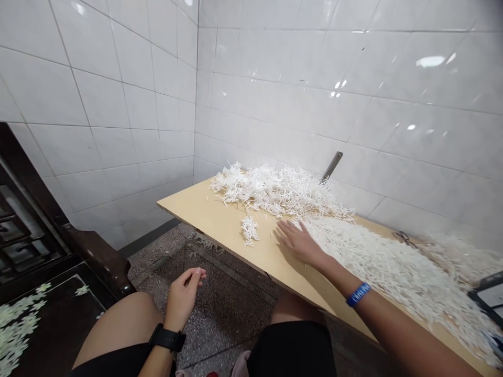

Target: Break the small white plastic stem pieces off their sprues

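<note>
My right hand (299,244) lies palm down on the light wooden board (220,222), fingers stretched out, at the edge of a wide spread of small white plastic-looking pieces (365,251). Just beyond its fingertips is a tangled heap of thin white branched pieces (275,188). A small clump of the same branched pieces (249,230) sits apart, left of the hand. My left hand (185,290) hangs over the floor by my knee, fingers curled and pressed together; whatever may be in them is hidden.
A dark metal bar (332,166) sticks up behind the heap, near the tiled wall. At left a dark wooden chair (98,256) bears several pale flower-shaped pieces (23,319). A dark cord (404,239) and a dark-framed object (489,296) are at the right.
</note>
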`<state>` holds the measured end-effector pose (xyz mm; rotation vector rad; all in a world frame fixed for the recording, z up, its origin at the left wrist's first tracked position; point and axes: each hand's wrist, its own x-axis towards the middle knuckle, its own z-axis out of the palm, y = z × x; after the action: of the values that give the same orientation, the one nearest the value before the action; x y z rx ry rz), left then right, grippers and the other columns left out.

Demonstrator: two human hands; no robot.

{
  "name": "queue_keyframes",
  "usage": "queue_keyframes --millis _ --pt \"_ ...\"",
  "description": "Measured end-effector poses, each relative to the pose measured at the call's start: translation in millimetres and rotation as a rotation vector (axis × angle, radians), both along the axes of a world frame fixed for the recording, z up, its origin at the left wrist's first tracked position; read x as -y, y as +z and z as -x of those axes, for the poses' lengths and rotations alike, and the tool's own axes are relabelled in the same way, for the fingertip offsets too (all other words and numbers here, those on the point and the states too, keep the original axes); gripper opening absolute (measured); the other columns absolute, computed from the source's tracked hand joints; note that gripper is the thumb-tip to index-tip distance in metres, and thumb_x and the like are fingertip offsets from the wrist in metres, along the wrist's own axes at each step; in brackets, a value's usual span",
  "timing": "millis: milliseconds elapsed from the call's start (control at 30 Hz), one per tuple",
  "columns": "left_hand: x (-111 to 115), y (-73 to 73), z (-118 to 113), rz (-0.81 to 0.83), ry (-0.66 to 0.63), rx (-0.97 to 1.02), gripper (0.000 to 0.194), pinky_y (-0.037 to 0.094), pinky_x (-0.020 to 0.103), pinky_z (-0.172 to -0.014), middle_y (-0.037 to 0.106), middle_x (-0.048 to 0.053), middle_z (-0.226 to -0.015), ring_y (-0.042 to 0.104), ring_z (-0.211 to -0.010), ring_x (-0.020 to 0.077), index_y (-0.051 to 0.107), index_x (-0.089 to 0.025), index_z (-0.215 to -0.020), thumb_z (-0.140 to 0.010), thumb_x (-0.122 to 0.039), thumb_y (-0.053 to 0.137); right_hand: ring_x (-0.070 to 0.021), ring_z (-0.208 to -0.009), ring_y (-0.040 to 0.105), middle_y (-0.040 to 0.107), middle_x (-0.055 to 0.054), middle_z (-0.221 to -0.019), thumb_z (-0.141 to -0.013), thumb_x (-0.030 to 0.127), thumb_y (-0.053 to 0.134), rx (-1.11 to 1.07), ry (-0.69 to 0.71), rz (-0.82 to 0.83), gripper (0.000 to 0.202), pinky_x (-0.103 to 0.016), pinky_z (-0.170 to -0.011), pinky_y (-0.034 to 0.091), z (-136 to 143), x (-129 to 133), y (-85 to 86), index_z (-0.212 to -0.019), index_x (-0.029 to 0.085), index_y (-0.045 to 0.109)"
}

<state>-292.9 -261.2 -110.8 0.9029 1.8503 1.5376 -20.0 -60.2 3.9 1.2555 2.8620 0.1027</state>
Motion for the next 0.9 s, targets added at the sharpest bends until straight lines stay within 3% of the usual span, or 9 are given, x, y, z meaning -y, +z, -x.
queue_keyframes --millis 100,200,267,333,467,633,700,767,900 --pt "3.5 -7.9 4.8 0.003 0.012 0.017 0.051 0.055 0.038 -0.074 0.073 0.012 -0.085 0.067 -0.075 0.0251 0.071 -0.015 -0.082 -0.075 -0.062 0.054 -0.0243 -0.147 0.015 0.021 -0.006 -0.158 -0.099 0.048 0.014 0.076 0.09 0.089 0.062 -0.049 -0.119 0.004 28.2 2.0 2.5 -0.153 0.017 0.021" --pt "6.9 -13.3 12.1 -0.009 0.054 0.041 0.052 0.055 0.039 -0.077 0.074 0.012 -0.088 0.067 -0.078 0.0259 0.071 -0.015 -0.085 -0.074 -0.063 0.055 -0.0325 -0.136 0.038 0.06 -0.019 -0.13 -0.098 0.037 0.025 0.18 0.023 0.061 0.054 -0.054 -0.117 0.002 34.5 -3.7 9.9 -0.129 0.008 0.058" --pt "6.8 -13.4 14.2 -0.016 0.076 0.057 0.054 0.055 0.04 -0.077 0.074 0.012 -0.088 0.067 -0.078 0.0262 0.071 -0.014 -0.085 -0.073 -0.064 0.055 -0.034 -0.119 0.056 0.072 -0.021 -0.102 -0.096 0.029 0.027 0.185 -0.013 0.034 0.05 -0.057 -0.115 0.001 37.4 -13.9 16.9 -0.107 0.007 0.07" --pt "4.5 -10.8 12.5 -0.014 0.083 0.067 0.055 0.055 0.04 -0.076 0.074 0.012 -0.086 0.067 -0.076 0.0259 0.071 -0.014 -0.083 -0.071 -0.066 0.055 -0.0297 -0.116 0.058 0.07 -0.02 -0.11 -0.097 0.027 0.022 0.162 -0.004 0.005 0.051 -0.052 -0.116 0.005 47.0 -27.3 20.9 -0.113 0.008 0.067" --pt "0.8 -5.9 4.9 -0.018 0.05 0.049 0.053 0.054 0.037 -0.075 0.073 0.011 -0.084 0.067 -0.076 0.0251 0.07 -0.015 -0.08 -0.071 -0.064 0.054 -0.0223 -0.138 0.036 0.041 -0.013 -0.149 -0.099 0.033 0.024 0.133 0.068 -0.002 0.05 -0.039 -0.116 0.017 67.1 -49.0 11.4 -0.14 0.013 0.043" --pt "9.2 -7.8 8.4 0.003 0.05 0.038 0.051 0.053 0.037 -0.076 0.073 0.011 -0.086 0.066 -0.076 0.0244 0.069 -0.015 -0.082 -0.072 -0.062 0.053 -0.0286 -0.116 0.057 0.067 -0.021 -0.111 -0.094 0.019 0.033 0.138 -0.02 -0.037 0.036 -0.051 -0.116 0.007 29.9 -40.4 -2.8 -0.108 0.006 0.065" --pt "13.5 -7.1 12.2 0.029 0.046 0.042 0.05 0.053 0.038 -0.077 0.073 0.011 -0.086 0.066 -0.076 0.0249 0.069 -0.015 -0.082 -0.072 -0.062 0.053 -0.0325 -0.116 0.055 0.068 -0.021 -0.095 -0.09 0.012 0.037 0.106 -0.068 -0.087 0.032 -0.055 -0.114 -0.001 13.4 -28.6 0.9 -0.093 0.007 0.068" --pt "16.3 -5.9 14.2 0.048 0.035 0.049 0.05 0.053 0.038 -0.077 0.073 0.012 -0.087 0.067 -0.078 0.0256 0.07 -0.016 -0.082 -0.071 -0.062 0.053 -0.0327 -0.12 0.051 0.068 -0.02 -0.097 -0.089 0.009 0.036 0.037 -0.085 -0.133 0.033 -0.056 -0.114 -0.002 11.9 -16.6 6.7 -0.091 0.009 0.068" --pt "15.6 -5.9 10.9 0.041 0.028 0.06 0.049 0.053 0.038 -0.075 0.073 0.012 -0.083 0.067 -0.076 0.026 0.07 -0.016 -0.078 -0.07 -0.062 0.054 -0.0257 -0.11 0.058 0.062 -0.015 -0.121 -0.093 0.027 0.042 -0.328 -0.05 0.042 0.033 -0.043 -0.103 0.035 52.2 0.9 7.5 -0.12 0.016 0.058"
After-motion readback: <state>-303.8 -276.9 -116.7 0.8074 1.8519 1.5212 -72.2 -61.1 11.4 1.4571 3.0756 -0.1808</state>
